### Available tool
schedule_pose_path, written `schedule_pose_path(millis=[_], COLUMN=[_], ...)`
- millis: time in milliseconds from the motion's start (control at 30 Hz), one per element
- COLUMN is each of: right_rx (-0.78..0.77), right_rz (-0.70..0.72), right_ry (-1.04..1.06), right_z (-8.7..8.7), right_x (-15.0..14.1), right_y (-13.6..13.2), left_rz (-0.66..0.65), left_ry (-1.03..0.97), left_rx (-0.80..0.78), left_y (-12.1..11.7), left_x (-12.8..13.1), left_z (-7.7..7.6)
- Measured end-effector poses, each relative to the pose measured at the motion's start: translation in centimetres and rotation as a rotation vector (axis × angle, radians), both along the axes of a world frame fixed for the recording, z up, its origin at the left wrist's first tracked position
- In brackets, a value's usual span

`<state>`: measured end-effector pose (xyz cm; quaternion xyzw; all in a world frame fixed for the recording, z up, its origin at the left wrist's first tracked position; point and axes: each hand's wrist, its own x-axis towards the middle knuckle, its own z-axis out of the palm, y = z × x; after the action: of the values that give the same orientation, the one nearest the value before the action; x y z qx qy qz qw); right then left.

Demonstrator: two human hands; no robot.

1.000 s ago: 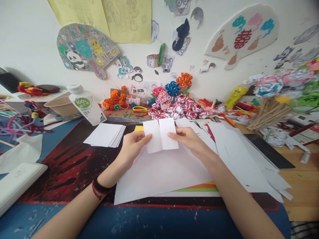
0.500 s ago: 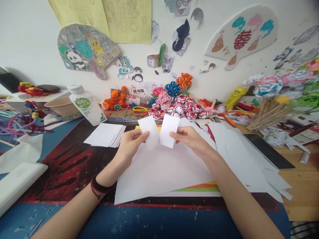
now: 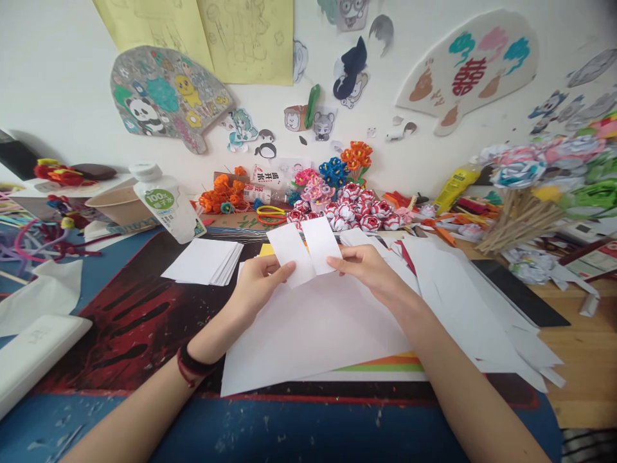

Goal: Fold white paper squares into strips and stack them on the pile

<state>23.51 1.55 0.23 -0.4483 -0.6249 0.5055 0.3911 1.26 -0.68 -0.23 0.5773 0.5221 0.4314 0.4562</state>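
through my remote view i have the left hand (image 3: 260, 274) pinching a white slip (image 3: 288, 243), the right hand (image 3: 365, 265) pinching a second slip (image 3: 322, 243) — both above the far edge of the large sheet (image 3: 313, 334), long axes pointing away, tops leaning left.

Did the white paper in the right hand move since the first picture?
Yes, up a little: the white paper's top edge now covers more of the red-and-white flowers behind it.

1. Some fingertips of the left hand (image 3: 259, 281) and right hand (image 3: 362, 265) are concealed by the paper slips (image 3: 292, 253).
2. Coloured sheets (image 3: 380, 367) are mostly covered by the white sheet (image 3: 313, 334).
3. The white case (image 3: 38, 357) is cropped at the left edge.
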Motion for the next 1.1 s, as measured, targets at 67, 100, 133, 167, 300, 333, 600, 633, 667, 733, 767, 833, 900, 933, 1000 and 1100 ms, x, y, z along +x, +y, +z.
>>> schedule_pose_path(millis=[67, 100, 133, 167, 300, 333, 600, 633, 667, 733, 767, 833, 900, 933, 1000, 1100], right_rx=[0.011, 0.013, 0.015, 0.017, 0.021, 0.018, -0.008, -0.001, 0.008, 0.028, 0.031, 0.025, 0.021, 0.022, 0.029, 0.048], right_rz=[-0.007, -0.010, -0.011, -0.011, -0.015, -0.018, -0.051, -0.069, -0.094, -0.152, -0.173, -0.156, -0.076, -0.024, 0.071, 0.177], right_ry=[-0.013, -0.018, -0.021, -0.021, -0.015, -0.013, 0.019, 0.028, 0.038, 0.058, 0.063, 0.054, 0.026, 0.005, -0.037, -0.075], right_z=[0.3, 0.4, 0.5, 0.5, 0.6, 0.6, 0.5, 0.3, 0.2, 0.0, -0.1, -0.3, -0.5, -0.6, -0.8, -1.0], right_x=[0.0, 0.1, 0.1, 0.1, 0.1, 0.1, 0.3, 0.6, 0.9, 1.4, 1.5, 1.4, 0.9, 0.6, 0.0, -0.6], right_y=[-0.1, -0.2, -0.2, -0.2, -0.3, -0.3, -0.1, 0.1, 0.3, 0.7, 0.8, 0.8, 0.5, 0.4, 0.1, -0.1], left_rz=[0.011, 0.016, 0.019, 0.021, 0.031, 0.033, 0.054, 0.071, 0.094, 0.148, 0.168, 0.155, 0.080, 0.033, -0.031, -0.036], left_ry=[0.030, 0.040, 0.046, 0.048, 0.054, 0.056, 0.059, 0.057, 0.054, 0.044, 0.034, 0.001, -0.040, -0.054, -0.036, 0.090], left_rx=[0.007, 0.010, 0.014, 0.018, 0.034, 0.038, 0.033, 0.030, 0.031, 0.044, 0.056, 0.080, 0.091, 0.090, 0.083, 0.102], left_y=[0.1, 0.1, 0.1, 0.2, 0.2, 0.2, 0.3, 0.4, 0.5, 0.8, 0.8, 0.8, 0.6, 0.5, 0.3, 0.2], left_x=[-0.2, -0.2, -0.3, -0.4, -0.5, -0.5, -0.5, -0.6, -0.8, -1.2, -1.4, -1.4, -1.1, -0.8, -0.4, -0.1], left_z=[0.0, 0.0, 0.0, 0.0, -0.1, -0.1, 0.0, 0.0, 0.1, 0.3, 0.4, 0.7, 0.8, 0.8, 0.5, -0.1])
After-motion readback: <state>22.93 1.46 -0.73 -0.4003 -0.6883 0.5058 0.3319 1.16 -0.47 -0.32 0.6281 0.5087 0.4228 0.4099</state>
